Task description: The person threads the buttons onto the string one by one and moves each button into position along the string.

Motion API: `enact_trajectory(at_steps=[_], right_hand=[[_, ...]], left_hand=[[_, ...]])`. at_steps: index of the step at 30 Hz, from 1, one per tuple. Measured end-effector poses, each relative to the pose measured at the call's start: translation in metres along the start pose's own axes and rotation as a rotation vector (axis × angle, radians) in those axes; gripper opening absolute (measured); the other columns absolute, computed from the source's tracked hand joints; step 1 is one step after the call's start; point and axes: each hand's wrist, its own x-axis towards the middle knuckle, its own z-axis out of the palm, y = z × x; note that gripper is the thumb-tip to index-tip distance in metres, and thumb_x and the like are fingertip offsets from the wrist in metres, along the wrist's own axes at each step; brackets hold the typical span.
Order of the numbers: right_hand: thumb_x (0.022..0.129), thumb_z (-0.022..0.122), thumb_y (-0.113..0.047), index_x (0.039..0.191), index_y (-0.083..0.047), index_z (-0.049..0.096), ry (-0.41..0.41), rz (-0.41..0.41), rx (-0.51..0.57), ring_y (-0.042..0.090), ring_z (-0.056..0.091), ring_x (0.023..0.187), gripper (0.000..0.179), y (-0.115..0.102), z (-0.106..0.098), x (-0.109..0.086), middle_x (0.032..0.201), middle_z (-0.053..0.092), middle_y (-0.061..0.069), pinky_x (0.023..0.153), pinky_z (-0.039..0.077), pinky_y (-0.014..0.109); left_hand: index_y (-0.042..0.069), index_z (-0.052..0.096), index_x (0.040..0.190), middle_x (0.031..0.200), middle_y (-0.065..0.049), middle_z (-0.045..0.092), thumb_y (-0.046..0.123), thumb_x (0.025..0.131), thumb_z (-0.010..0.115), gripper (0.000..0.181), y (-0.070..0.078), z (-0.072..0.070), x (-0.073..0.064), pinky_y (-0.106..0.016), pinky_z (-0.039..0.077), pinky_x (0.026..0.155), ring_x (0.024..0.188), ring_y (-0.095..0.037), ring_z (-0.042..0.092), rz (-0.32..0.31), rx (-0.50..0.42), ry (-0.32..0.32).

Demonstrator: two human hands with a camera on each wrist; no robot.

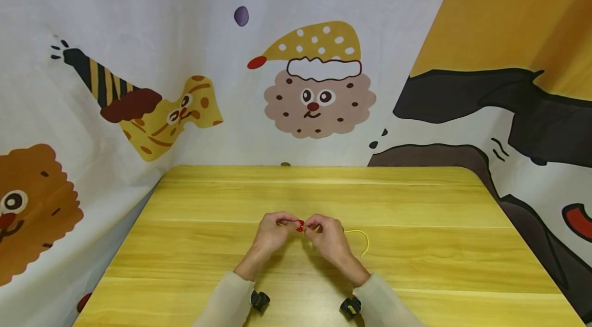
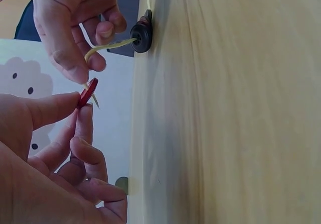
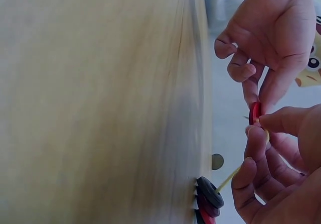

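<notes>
Between thumb and fingertip my left hand (image 1: 273,232) pinches a red button (image 2: 88,93) by its edge. My right hand (image 1: 329,239) faces it and pinches a yellow string (image 2: 111,46) close to the button. The string's pointed tip (image 2: 96,102) sticks out on the far side of the red button. Farther along the string, a black button (image 3: 210,191) is threaded on it, with a dark red button (image 3: 206,205) and a red one (image 3: 202,218) behind. In the head view the right hand hides these threaded buttons.
Both hands are over a wood-grain table (image 1: 208,265). A loop of the yellow string curves out to the right of the right hand. A printed cloth (image 1: 203,18) hangs behind the table. Each wrist carries a small black camera (image 1: 260,301).
</notes>
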Motion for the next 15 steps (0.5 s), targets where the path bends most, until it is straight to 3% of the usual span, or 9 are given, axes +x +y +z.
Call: enact_trajectory(at_steps=[8, 15], right_hand=[[0.081, 0.074, 0.003, 0.084, -0.01, 0.071, 0.023, -0.043, -0.013, 0.007, 0.057, 0.058, 0.013, 0.0015, 0.0011, -0.0005, 0.074, 0.069, 0.0, 0.052, 0.047, 0.022], [0.08, 0.078, -0.002, 0.098, -0.01, 0.067, -0.002, -0.005, -0.038, 0.008, 0.056, 0.056, 0.022, 0.0006, 0.0, -0.0001, 0.077, 0.068, 0.005, 0.046, 0.044, 0.021]], left_hand=[[0.007, 0.076, 0.092, 0.086, -0.004, 0.071, 0.014, 0.089, 0.072, 0.008, 0.0, 0.0014, -0.0003, -0.029, 0.048, 0.067, 0.082, -0.02, 0.063, -0.003, 0.001, -0.002], [0.005, 0.076, 0.093, 0.087, -0.006, 0.071, 0.013, 0.089, 0.072, 0.009, 0.0011, 0.0014, -0.0009, -0.029, 0.048, 0.068, 0.08, -0.016, 0.061, 0.002, -0.018, -0.002]])
